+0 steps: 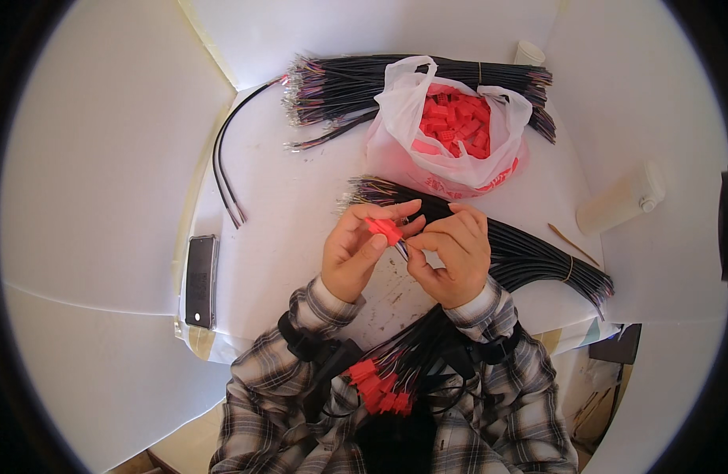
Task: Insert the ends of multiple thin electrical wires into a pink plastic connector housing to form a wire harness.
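Between the thumb and fingers of my left hand (352, 249) is a red plastic connector housing (384, 230). Thin wires (401, 249) come out of its lower right end, and the fingertips of my right hand (452, 257) pinch them close to the housing. Just beyond my hands lies a bundle of black cables (522, 245) with bare coloured wire ends, running off to the right. Closer to me, across my lap, rests a bunch of cables fitted with red connectors (380, 389).
A white plastic bag (396, 154) full of red connector housings (456, 118) stands at the back, before a large cable bundle (340, 87). Two loose cables (218, 158) and a phone (200, 280) lie left. A pale bottle (621, 199) and thin brown stick (571, 243) are right.
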`<state>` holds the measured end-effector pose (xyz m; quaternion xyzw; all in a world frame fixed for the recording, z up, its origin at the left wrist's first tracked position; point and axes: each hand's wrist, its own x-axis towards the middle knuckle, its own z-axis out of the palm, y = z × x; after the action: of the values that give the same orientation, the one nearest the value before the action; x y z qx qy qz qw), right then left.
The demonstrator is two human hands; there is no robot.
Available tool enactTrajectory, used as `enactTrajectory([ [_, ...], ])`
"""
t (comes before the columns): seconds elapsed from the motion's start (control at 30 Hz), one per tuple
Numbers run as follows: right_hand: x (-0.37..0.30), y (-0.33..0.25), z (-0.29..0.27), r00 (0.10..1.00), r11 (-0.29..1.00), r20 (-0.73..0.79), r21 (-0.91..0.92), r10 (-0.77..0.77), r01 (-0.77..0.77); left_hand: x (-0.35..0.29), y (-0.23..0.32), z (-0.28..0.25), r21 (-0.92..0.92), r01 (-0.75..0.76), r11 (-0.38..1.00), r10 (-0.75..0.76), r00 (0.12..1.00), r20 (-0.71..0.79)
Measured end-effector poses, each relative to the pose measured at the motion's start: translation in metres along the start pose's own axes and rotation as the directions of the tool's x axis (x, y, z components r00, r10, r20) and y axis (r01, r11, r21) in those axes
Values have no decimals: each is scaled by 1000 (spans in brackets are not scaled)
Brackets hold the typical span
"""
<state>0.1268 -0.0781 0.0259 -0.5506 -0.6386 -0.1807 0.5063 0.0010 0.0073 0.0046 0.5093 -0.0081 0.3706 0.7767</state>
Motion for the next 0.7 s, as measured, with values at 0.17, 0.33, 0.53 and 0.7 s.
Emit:
enactTrajectory([
  [0.17,0,-1,0,1000,1000,7,14,1,-1,0,1,1,29,-1,1000,1,1000,14],
  [0.33,2,-2,-4,997,994,34,77,74,-76,-1,0,1,-83,-20,996,17,999,-40],
  [0.53,-1,-1,-1,747,627,278,412,604,-661,1,4,-2,-119,-93,989,83,993,-86],
  [0.7,-3,1,0,702,517,451,476,551,-711,1,7,0,-168,-65,984,56,997,-62],
])
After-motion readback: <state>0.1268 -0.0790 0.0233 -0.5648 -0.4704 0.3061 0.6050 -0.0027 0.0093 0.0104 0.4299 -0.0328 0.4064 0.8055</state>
